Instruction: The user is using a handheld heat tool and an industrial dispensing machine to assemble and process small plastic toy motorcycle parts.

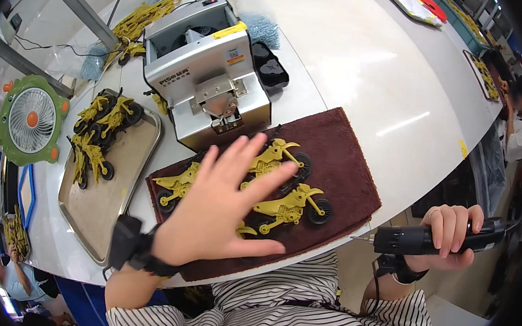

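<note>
My left hand (223, 200) is spread open above several yellow toy motorcycles (288, 207) with black wheels, hiding parts of them; whether it touches any I cannot tell. The toys lie on a dark brown cloth (336, 151) at the table's near edge. In my right hand (453, 232) is a black electric screwdriver (409, 239), gripped around its body and held off the table's edge, its thin bit pointing left toward the cloth. Just beyond my left fingers stands a silver screw-feeding machine (209, 84).
A metal tray (99, 201) left of the machine carries more yellow motorcycles (100, 118). Farther left is a green fan (32, 119). Behind the machine lie yellow parts (146, 16) and a bag of small bluish pieces (260, 29). Other people (519, 117) work at the far right and lower left.
</note>
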The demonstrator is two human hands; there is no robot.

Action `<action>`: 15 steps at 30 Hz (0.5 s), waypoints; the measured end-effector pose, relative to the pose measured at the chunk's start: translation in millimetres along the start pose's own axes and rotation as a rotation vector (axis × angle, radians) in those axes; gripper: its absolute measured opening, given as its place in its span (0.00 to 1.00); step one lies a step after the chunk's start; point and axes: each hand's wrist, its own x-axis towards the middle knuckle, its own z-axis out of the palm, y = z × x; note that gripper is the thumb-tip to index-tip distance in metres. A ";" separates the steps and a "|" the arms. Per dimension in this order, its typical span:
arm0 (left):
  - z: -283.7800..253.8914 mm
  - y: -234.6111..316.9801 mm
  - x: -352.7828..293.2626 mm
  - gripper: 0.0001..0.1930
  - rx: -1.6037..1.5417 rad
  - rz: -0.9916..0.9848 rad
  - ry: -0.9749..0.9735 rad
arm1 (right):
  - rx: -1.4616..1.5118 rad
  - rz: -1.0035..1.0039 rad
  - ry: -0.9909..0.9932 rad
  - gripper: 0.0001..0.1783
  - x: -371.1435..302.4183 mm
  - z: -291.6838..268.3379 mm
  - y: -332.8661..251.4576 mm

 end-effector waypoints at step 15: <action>32.8 -12.8 -77.0 0.46 0.134 -0.339 0.019 | 0.008 0.050 -0.030 0.16 3.0 11.2 24.6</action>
